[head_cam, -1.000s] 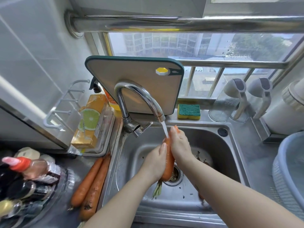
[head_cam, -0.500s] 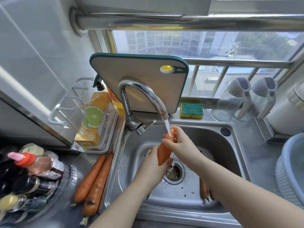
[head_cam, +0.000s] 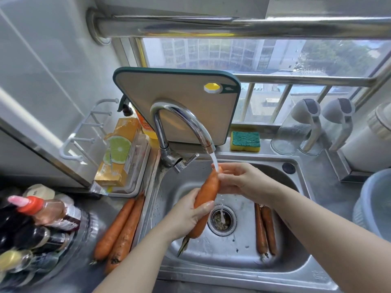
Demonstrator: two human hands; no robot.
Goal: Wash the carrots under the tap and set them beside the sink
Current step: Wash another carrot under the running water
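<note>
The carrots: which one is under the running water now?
The carrot gripped by the left hand and right hand, upper end under the tap. Two carrots lie in the sink; two others lie on the counter.

Daylight pours in through the window (head_cam: 254, 53) at the top and lights the scene brightly and evenly; the view outside is pale and washed out. The cutting board (head_cam: 175, 102) standing in front of it is backlit and looks dull. Hard white glare streaks the steel rail (head_cam: 232, 24), the tap (head_cam: 182, 117) and the rim of the sink (head_cam: 232, 273). Shadows in the sink bowl are soft and weak. The wide lens bows the rail and the window bars (head_cam: 283, 102) and stretches the corners. The carrot (head_cam: 206, 193) in the centre is fairly sharp; the bottles (head_cam: 31, 225) at lower left are smeared and blurred.
</note>
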